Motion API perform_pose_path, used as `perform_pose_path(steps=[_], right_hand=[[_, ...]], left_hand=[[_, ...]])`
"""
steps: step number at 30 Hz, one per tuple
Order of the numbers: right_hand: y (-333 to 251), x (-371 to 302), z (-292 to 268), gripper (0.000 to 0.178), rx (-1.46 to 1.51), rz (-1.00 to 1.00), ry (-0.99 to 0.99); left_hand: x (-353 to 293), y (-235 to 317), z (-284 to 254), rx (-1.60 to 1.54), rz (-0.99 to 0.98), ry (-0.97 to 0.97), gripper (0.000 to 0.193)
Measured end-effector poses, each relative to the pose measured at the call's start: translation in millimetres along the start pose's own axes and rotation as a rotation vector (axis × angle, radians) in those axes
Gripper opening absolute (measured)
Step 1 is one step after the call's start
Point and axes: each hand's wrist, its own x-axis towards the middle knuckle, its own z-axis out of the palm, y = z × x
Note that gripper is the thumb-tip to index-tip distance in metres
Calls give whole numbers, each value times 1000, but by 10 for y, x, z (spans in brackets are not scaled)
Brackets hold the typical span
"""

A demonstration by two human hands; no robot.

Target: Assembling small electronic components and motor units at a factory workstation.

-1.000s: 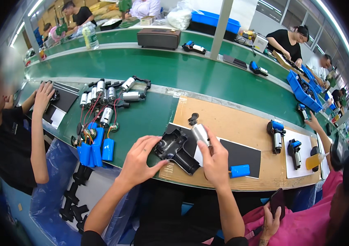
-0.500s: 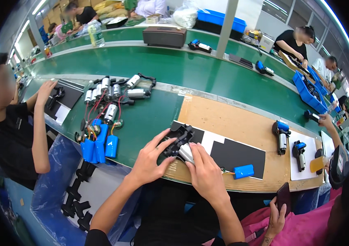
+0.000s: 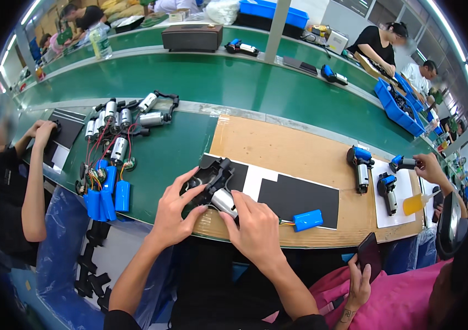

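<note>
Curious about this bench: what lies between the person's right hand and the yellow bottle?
From the right hand, the head view shows wires, a blue pack, black sheet, cardboard, then a motor unit on white paper.

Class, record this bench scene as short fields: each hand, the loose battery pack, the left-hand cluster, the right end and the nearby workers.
Left hand: holds black housing
Right hand: grips silver motor against the housing
Blue battery pack: near the right hand, at the black sheet's near edge
Left cluster: motors and blue packs
Right end: yellow bottle beside a motor assembly
Co-worker's hand: far right, holding another assembly
</note>
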Motion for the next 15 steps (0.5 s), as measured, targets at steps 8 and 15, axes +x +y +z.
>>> perform_pose_path(steps=[8,15], right_hand=[[178,-91,187,57,6,-88,284],[156,-89,197,47,155,28,302]], left_hand=[[63,66,27,15,-1,2,43],[38,15,48,-4,-25,12,41]])
